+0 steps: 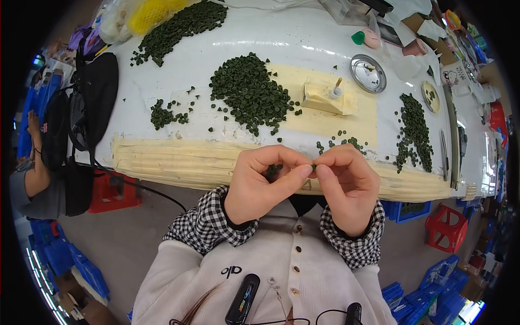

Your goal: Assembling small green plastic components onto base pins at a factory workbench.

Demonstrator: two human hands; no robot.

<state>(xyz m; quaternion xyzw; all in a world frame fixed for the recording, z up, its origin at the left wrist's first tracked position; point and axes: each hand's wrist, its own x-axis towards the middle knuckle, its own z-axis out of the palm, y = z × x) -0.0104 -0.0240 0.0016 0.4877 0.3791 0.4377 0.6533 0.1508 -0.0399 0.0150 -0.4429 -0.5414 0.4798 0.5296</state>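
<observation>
Above the near edge of the table, my left hand (pixel 260 187) and my right hand (pixel 352 187) meet fingertip to fingertip. Both pinch one small dark green piece (pixel 313 168) between thumbs and forefingers; its exact kind is too small to tell. More dark green pieces (pixel 273 172) show in the curled fingers of my left hand. Beyond the hands lies a large heap of small round dark green pieces (pixel 249 92). A few loose green pieces (pixel 352 142) lie just past my right hand.
A tape-covered block (pixel 329 96) with a short peg stands on yellowish paper. Other green heaps lie at the far left (pixel 181 27) and right (pixel 414 130). A round metal lid (pixel 368 73) and tweezers (pixel 444 154) are at right. A black bag (pixel 100 103) and another person's arm (pixel 38 162) are at left.
</observation>
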